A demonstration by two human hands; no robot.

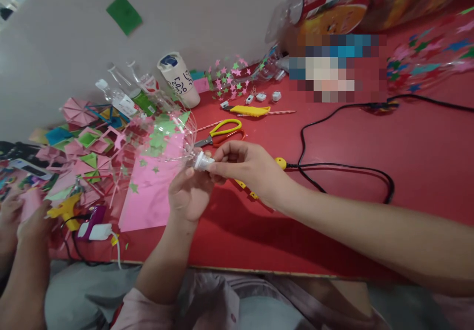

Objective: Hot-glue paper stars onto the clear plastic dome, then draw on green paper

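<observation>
My left hand (189, 192) is closed around the neck end of a clear plastic bottle piece (168, 135) dotted with small green and pink stars. A small white fitting (203, 161) shows at that neck, pointing right. My right hand (252, 165) reaches across with thumb and fingers pinched at the fitting's right end; whatever lies between those fingertips is too small to make out. Behind my hands rest scissors (222, 132) with yellow and orange handles. Pink paper sheets (148, 197) lie under and left of the bottle piece.
A yellow cutter (250, 110), several small white pieces (261, 96) and a paper cup (179, 81) stand farther back. A black cable (333, 165) loops across the red table (425, 172). To the left are folded paper shapes (92, 162), a yellow glue gun (68, 211) and another person's hands (33, 216).
</observation>
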